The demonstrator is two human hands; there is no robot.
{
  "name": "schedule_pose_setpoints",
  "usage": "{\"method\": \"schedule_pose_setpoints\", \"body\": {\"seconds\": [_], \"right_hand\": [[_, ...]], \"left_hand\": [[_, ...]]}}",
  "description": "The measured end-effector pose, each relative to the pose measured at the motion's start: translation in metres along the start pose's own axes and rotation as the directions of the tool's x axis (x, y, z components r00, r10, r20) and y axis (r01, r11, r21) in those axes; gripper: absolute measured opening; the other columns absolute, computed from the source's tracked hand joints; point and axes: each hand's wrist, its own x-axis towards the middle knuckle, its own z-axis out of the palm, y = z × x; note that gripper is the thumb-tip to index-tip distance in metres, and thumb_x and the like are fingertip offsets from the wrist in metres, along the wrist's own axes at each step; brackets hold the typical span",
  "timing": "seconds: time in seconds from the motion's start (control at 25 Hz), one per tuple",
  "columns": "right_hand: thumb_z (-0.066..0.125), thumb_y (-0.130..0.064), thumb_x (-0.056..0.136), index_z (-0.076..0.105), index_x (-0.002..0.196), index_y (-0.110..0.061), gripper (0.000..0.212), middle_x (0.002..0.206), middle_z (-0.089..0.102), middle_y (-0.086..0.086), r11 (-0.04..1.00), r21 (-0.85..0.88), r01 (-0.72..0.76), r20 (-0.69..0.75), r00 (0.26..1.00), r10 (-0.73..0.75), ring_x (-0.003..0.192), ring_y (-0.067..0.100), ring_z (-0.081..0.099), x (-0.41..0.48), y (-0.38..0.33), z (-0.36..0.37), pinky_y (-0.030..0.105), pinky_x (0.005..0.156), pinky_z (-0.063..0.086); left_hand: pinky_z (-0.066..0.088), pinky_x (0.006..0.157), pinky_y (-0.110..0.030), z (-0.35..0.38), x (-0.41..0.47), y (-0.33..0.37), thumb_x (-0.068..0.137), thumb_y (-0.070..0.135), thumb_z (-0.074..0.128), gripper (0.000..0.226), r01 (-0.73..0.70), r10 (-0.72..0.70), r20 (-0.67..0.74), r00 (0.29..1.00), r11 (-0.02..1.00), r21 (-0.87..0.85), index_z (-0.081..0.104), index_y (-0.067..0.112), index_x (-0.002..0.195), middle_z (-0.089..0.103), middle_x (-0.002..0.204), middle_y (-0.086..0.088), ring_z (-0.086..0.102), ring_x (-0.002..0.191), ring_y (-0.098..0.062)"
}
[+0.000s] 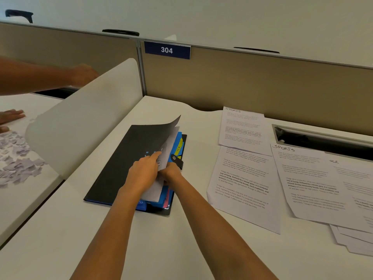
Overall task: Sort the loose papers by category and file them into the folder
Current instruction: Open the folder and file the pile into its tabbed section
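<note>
The step in hand looks like filing: one sheet is going into the black folder, which lies half open in the middle of the bench, its thin front leaf curling up at twelve o'clock. The left hand has its grip clenched on the sheet's edge, thumb and forefinger pinching it against the folder's face. The right hand sits touching the left at its three o'clock, just below the snap strap. Its fingers are tucked under the sheet, so I cannot tell whether that grip is grasping anything. Blue dividers and a yellow tab show behind the sheet.

At three o'clock of the folder the loose papers lie overlapping on the bench, two of them headed "SPORTS" by hand, with a further stack at four o'clock. So most of the sorting seems not yet done.

The next move, as I judge it, calls for parting the dividers at the right tab, sliding the sheet down square, then reaching to three o'clock for another. The risk is a creased corner or a sheet in the wrong section.

At nine o'clock, beyond a curved white screen, another person's hand rests by paper scraps.
</note>
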Motion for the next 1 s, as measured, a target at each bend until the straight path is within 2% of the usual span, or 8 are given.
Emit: {"method": "schedule_pose_setpoints", "body": {"seconds": [0.12, 0.2, 0.24, 0.48, 0.6, 0.68, 0.76, 1.0], "right_hand": [[0.068, -0.024, 0.083, 0.056, 0.109, -0.008, 0.033, 0.117, 0.061, 0.015, 0.989, -0.143, 0.050, 0.014, 0.999, -0.048, 0.108, 0.028, 0.058, -0.001, 0.005, 0.001, 0.037, 0.093, 0.051], [0.064, -0.024, 0.085, 0.052, 0.077, -0.014, 0.018, 0.097, 0.062, 0.013, 0.978, -0.186, 0.093, -0.047, 0.994, -0.104, 0.093, 0.023, 0.056, -0.004, 0.008, 0.004, 0.031, 0.083, 0.049], [0.061, -0.021, 0.087, 0.044, 0.067, -0.016, 0.027, 0.088, 0.060, 0.012, 0.975, -0.196, 0.109, -0.067, 0.990, -0.124, 0.087, 0.022, 0.052, -0.004, 0.010, 0.006, 0.031, 0.077, 0.046], [0.053, -0.010, 0.089, 0.034, 0.058, -0.017, 0.037, 0.069, 0.049, 0.007, 0.951, -0.281, 0.129, -0.067, 0.986, -0.154, 0.083, 0.021, 0.045, -0.004, 0.011, 0.008, 0.020, 0.054, 0.033], [0.050, -0.012, 0.092, 0.043, 0.063, -0.014, 0.030, 0.105, 0.064, 0.021, 0.952, -0.270, 0.142, -0.070, 0.984, -0.167, 0.085, 0.023, 0.048, -0.002, 0.014, 0.008, 0.024, 0.062, 0.039], [0.048, -0.017, 0.094, 0.060, 0.090, -0.004, 0.018, 0.118, 0.062, 0.020, 0.954, -0.238, 0.181, -0.093, 0.974, -0.208, 0.098, 0.029, 0.057, -0.005, 0.018, 0.005, 0.033, 0.081, 0.045], [0.050, -0.018, 0.093, 0.058, 0.115, -0.002, 0.028, 0.121, 0.061, 0.018, 0.963, -0.176, 0.202, -0.174, 0.957, -0.232, 0.109, 0.031, 0.058, -0.007, 0.024, -0.001, 0.036, 0.093, 0.048], [0.058, -0.021, 0.091, 0.055, 0.118, -0.014, 0.028, 0.110, 0.067, 0.010, 0.951, -0.125, 0.282, -0.392, 0.867, -0.309, 0.094, 0.022, 0.066, -0.025, 0.044, -0.046, 0.025, 0.079, 0.052]], "left_hand": [[0.045, 0.101, -0.040, 0.001, 0.003, 0.000, 0.098, 0.017, 0.040, 0.056, 0.009, -0.009, 0.016, 1.000, 1.000, 0.022, 0.018, 0.026, 0.149, 0.044, 0.142, -0.011, 0.050, 0.123, -0.029], [0.043, 0.101, -0.041, 0.002, 0.007, -0.001, 0.098, 0.018, 0.042, 0.057, 0.025, -0.027, 0.036, 0.999, 0.999, 0.039, 0.018, 0.027, 0.148, 0.043, 0.142, -0.012, 0.049, 0.124, -0.030], [0.042, 0.102, -0.041, 0.003, 0.009, 0.000, 0.097, 0.018, 0.044, 0.058, 0.038, -0.041, 0.054, 0.998, 0.998, 0.056, 0.017, 0.027, 0.148, 0.042, 0.143, -0.012, 0.048, 0.125, -0.030], [0.039, 0.105, -0.039, 0.006, 0.002, 0.011, 0.098, 0.013, 0.040, 0.057, 0.058, -0.060, 0.021, 0.998, 0.996, 0.061, 0.017, 0.020, 0.149, 0.042, 0.143, -0.016, 0.047, 0.127, -0.030], [0.042, 0.102, -0.040, 0.010, -0.001, 0.009, 0.099, 0.013, 0.036, 0.052, 0.017, -0.016, -0.029, 0.999, 0.999, 0.029, 0.021, 0.020, 0.148, 0.045, 0.140, -0.015, 0.049, 0.124, -0.030], [0.043, 0.103, -0.040, 0.014, 0.004, 0.008, 0.098, 0.016, 0.042, 0.055, 0.008, -0.009, 0.012, 1.000, 0.999, 0.040, 0.021, 0.022, 0.148, 0.045, 0.141, -0.014, 0.049, 0.124, -0.030], [0.043, 0.103, -0.040, 0.021, 0.005, 0.009, 0.097, 0.018, 0.042, 0.054, -0.027, 0.027, 0.024, 0.999, 1.000, 0.014, 0.024, 0.023, 0.147, 0.046, 0.139, -0.013, 0.050, 0.123, -0.029], [0.052, 0.085, -0.035, 0.049, -0.009, 0.019, 0.097, 0.021, 0.044, 0.042, -0.079, 0.079, 0.004, 0.997, 0.996, -0.038, 0.035, 0.026, 0.137, 0.047, 0.128, -0.012, 0.057, 0.109, -0.029]]}}
